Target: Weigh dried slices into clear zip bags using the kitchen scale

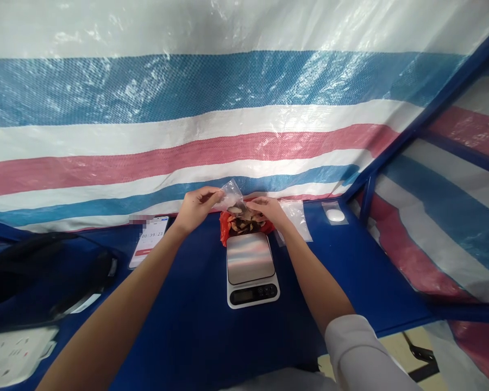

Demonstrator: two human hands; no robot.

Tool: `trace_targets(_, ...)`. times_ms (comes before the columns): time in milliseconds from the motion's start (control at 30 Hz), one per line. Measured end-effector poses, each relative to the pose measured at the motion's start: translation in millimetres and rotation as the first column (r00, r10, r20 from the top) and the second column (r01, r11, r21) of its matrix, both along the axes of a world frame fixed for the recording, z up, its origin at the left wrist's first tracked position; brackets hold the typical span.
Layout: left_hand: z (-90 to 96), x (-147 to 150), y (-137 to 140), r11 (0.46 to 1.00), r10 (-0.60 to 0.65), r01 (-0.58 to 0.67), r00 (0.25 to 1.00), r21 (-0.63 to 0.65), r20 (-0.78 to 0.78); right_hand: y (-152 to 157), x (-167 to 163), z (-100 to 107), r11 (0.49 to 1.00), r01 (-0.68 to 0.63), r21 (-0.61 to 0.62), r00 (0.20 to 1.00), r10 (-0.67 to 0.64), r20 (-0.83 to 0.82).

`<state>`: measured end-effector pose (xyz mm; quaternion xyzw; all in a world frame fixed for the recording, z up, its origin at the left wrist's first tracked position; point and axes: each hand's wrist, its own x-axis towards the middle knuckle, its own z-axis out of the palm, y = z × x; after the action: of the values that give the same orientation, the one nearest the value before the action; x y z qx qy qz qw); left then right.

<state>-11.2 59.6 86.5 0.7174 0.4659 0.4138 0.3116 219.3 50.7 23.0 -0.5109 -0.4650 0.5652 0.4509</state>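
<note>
My left hand (199,206) pinches one side of a small clear plastic bag (232,191). At the bag's other side, my right hand (269,209) has its fingers closed on the plastic. Some greyish-brown pieces seem to show in the bag's lower part, though I cannot make out their kind. Just below it lies an opened red plastic bag (225,231) with dried brown and tan pieces (246,225) in it. Directly in front of that stands a white kitchen scale (251,259) with a bare metal plate and a dark display.
A phone (151,239) running a timer lies left on the blue table (179,326). Flat clear bags (297,217) are right of my right hand, and a bag with a white oval item (334,215) is farther right. Black headgear (85,271) and a power strip (16,353) occupy the left.
</note>
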Motion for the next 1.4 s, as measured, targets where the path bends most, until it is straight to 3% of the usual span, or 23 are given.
trace_targets(333,2.2,-1.1,-2.1,1.0,-0.011,0.011,1.0,0.017,0.018,3.6,1.8,-2.5,0.999,0.026,0.018,0.998,-0.027,0.059)
trace_targets(567,0.5,-1.2,-0.6,1.0,-0.014,0.014,1.0,0.002,0.006,-2.7,0.1,7.6,0.999,0.021,-0.036,1.0,-0.021,-0.019)
trace_targets(867,-6.0,-3.3,-0.8,0.999,0.044,-0.044,0.997,0.008,0.056,1.5,3.7,2.2,0.998,0.064,-0.013,0.997,-0.065,-0.036)
trace_targets(1067,-12.8,0.8,-1.7,1.0,0.013,-0.014,0.998,0.011,0.056,2.5,1.5,-3.3,1.0,-0.008,0.008,0.999,0.008,-0.052)
trace_targets(1200,-12.9,-3.8,0.1,0.998,0.054,-0.057,0.995,0.025,0.09,1.9,6.9,-5.3,0.999,0.029,-0.041,0.995,-0.033,-0.094)
trace_targets(1400,-11.2,-2.5,-0.4,0.999,0.043,-0.044,0.992,0.011,0.116,2.0,4.3,-7.1,1.0,0.007,-0.019,0.991,-0.01,-0.13)
